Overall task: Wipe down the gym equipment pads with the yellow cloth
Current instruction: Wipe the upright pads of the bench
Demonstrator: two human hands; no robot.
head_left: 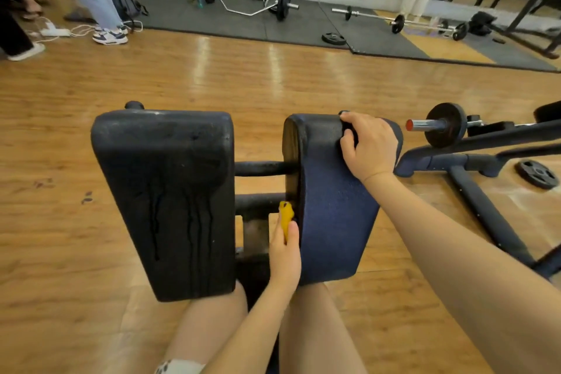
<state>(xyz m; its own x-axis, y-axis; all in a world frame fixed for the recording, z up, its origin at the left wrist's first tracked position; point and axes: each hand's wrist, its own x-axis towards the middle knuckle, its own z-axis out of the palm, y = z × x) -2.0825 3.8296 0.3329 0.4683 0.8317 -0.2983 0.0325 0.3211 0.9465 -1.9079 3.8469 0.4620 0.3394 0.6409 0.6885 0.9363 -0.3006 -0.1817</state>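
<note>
My knees (318,322) sit closest, under the near ends of the two pads. Just beyond them my left hand (285,255) reaches up into the gap between the pads, its grip closed on the yellow cloth (286,217): thumb on one side, fingers on the other, the cloth bunched into a narrow strip that sticks out above my fingertips. The cloth lies against the inner edge of the right pad (331,215), beside the lower crossbar (258,202) that joins the pads. My right hand (368,146) is at the far end of that same pad, fingers curled over its top edge and holding it steady.

The left pad (170,200), across the gap from the right pad, looks wet, with dark drip streaks running down its face, so I judge it already wiped. The right pad's broad face looks dry and dull blue. I take the step in hand to be the right pad's inner side.

Next I should draw the cloth along that inner edge, then spread it flatter and bring it over the face towards my right hand. That hand will have to shift off the top edge so the cloth can reach the spot under it.
</note>
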